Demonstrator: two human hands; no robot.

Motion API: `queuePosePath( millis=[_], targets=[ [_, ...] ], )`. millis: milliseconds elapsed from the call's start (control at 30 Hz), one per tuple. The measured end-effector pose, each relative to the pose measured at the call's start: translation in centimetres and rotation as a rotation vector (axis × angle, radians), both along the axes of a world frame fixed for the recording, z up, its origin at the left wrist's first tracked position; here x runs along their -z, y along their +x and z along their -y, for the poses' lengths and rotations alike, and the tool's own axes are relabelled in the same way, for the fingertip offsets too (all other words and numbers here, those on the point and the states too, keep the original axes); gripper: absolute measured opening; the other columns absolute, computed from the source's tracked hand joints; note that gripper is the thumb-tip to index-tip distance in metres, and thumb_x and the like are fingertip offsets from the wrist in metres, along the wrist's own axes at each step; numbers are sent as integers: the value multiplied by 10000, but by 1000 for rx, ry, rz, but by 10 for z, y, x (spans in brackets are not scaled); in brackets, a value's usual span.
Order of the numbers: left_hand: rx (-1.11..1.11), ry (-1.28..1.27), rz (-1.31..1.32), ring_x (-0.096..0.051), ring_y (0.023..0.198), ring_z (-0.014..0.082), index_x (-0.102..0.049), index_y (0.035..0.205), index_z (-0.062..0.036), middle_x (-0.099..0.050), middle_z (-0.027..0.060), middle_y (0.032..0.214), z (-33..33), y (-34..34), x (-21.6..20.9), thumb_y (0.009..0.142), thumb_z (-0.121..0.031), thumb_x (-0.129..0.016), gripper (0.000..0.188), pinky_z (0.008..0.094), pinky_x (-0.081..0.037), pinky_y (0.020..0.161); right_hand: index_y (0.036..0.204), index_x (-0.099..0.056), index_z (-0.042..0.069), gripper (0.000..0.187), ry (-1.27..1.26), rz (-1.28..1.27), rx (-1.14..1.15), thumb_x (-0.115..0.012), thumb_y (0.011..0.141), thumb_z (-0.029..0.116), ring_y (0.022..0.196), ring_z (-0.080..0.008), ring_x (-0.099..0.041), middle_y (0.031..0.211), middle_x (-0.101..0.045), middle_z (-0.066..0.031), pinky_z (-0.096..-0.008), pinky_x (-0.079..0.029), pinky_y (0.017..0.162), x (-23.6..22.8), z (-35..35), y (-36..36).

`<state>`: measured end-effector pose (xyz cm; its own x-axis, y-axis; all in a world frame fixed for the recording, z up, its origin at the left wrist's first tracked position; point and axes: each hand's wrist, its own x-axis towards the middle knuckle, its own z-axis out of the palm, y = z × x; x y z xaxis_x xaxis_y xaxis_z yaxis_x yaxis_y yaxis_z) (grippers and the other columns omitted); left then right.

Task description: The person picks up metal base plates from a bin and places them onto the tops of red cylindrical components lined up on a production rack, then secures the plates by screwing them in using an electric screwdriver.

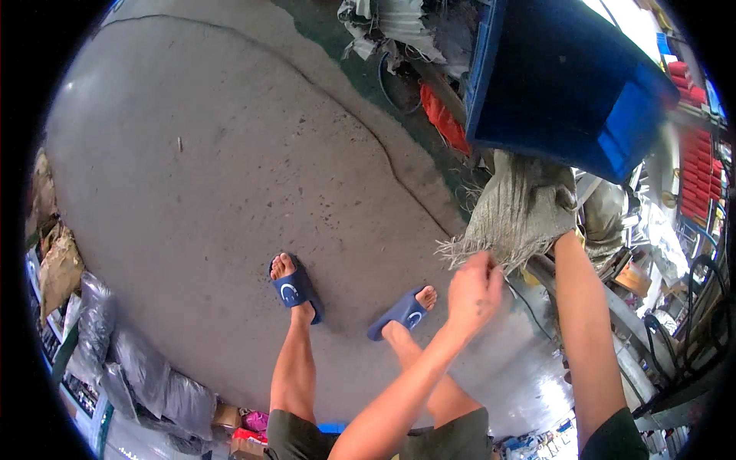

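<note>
A grey-beige woven sack (521, 203) with a frayed, stringy edge hangs below a blue plastic bin (491, 84) at the right. My left hand (471, 291) is at that fringe, its fingers curled together and slightly blurred. Whether threads are pinched between them I cannot make out. My right forearm (586, 322) reaches up to the sack, and the hand disappears behind or inside the cloth, so its fingers are hidden. The inside of the bin looks dark, with a brighter blue patch at its right end.
A dark cable (360, 126) runs across the grey floor (215, 169) toward the sack. Beside the bin lie an orange-red bag (445, 119) and crumpled white scrap (406, 27). Red stacked pieces (696, 172) stand far right. Grey wrapped bundles (157, 376) are at lower left. My feet wear blue slippers (295, 291).
</note>
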<state>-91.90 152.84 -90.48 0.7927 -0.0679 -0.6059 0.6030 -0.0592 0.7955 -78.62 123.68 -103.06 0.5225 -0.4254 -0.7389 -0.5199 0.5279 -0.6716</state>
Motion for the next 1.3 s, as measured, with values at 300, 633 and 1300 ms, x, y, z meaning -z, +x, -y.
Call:
queuePosePath(
  millis=[300,633,1300],
  targets=[
    [126,240,-92,-635,720,202,-655,1014,22,-684,166,796,-116,-33,63,958,-177,-646,206,389,-538,696,1218,-672,116,268,-14,3,50,-537,1044,270,1134,-327,-634,1186,-692,-126,-525,-504,1057,-10,15,-5],
    [51,346,-147,-715,765,306,-650,1001,26,-718,205,840,-225,-47,59,950,-179,-652,211,401,-554,730,1226,-666,117,268,28,32,76,-525,1065,278,1122,-326,-640,1180,-690,-128,-531,-513,1072,-29,-19,33],
    [-288,219,129,-518,643,90,-686,853,-15,-632,1,741,-631,47,-529,918,-228,-759,234,308,-449,582,975,-802,21,407,-581,-972,-1316,-798,733,349,853,-273,-781,953,-794,-151,-409,-605,793,-484,-362,-236]
  ],
)
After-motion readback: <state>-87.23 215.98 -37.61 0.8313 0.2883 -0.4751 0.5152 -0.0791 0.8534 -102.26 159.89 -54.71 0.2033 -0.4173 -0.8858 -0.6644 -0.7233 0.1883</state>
